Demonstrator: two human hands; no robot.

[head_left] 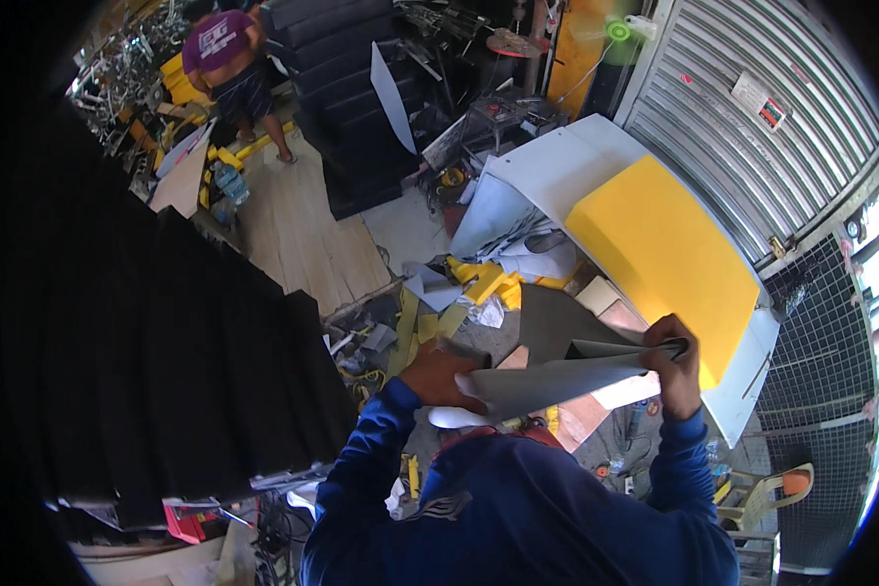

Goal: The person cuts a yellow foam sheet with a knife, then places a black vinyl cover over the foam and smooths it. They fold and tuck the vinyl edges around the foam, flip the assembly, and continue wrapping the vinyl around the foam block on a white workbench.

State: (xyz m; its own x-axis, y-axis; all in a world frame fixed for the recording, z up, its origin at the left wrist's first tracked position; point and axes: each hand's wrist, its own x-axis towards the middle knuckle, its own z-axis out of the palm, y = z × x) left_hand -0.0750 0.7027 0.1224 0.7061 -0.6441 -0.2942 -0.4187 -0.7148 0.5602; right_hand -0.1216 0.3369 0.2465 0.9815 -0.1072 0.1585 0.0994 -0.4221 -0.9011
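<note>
A flexible grey sheet [557, 386] is stretched in front of my chest, curled over into a loose fold. My left hand [444, 376] is closed round its left end, with the thumb over the near face. At the other end my right hand [676, 366] is closed on the gathered edge, a little higher than the left. Part of the sheet [562, 322] hangs on the far side of the fold. The material's exact kind is not plain. Beyond my right hand lies a yellow sheet [664, 254] on a white table [557, 161].
Tall stacks of black slabs stand at left [166, 342] and back [332, 98]. Yellow offcuts [488, 281] and other scraps litter the floor ahead. A person [227, 59] bends at the far left. A metal shutter [752, 127] and a plastic chair [767, 493] are at right.
</note>
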